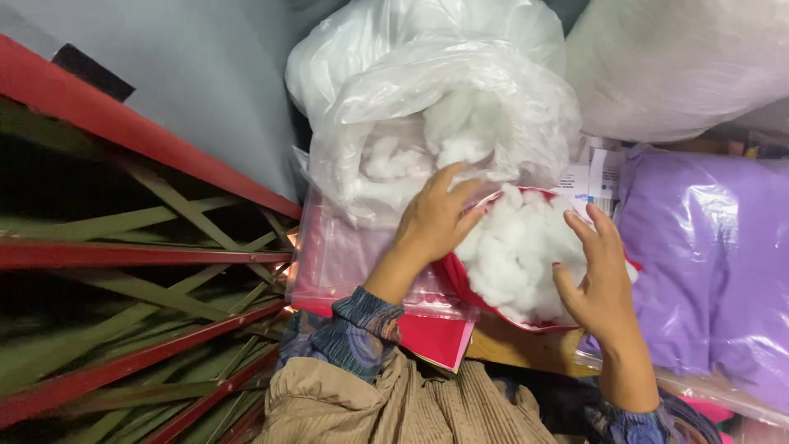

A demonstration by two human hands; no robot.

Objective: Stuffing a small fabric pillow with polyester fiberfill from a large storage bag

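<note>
at the bottom of the frame we see our own beige ribbed garment [411,407] and the patterned blue sleeve cuffs [355,329] just above it. from there our left hand [436,220] reaches up to the middle of the frame, fingers extended and laid flat against the left side of a mound of white fluffy stuffing [518,251]; its grip is open, pressing rather than clasping. our right hand [600,284] sits at lower right of centre, fingers spread and slightly curled, palm touching the right side of the same mound, its grip also open. the stuffing lies between the two hands, bulging out of a red fabric cover [460,284] whose edge shows below and beside it.

under our left forearm lies a flat clear plastic zip bag with red edging [345,263], and a red sheet [436,339] pokes out beneath it. a strip of wooden bench [514,345] shows under the cover.

to the right lies a purple cushion wrapped in clear plastic [707,263]. just above the hands stands a large clear plastic bag filled with more white stuffing [444,123], its mouth open toward us. farther off at upper right is another big white plastic-wrapped bundle [674,66]. the left of the frame holds a red metal frame with green straps [148,271] against a grey wall [205,74].
</note>
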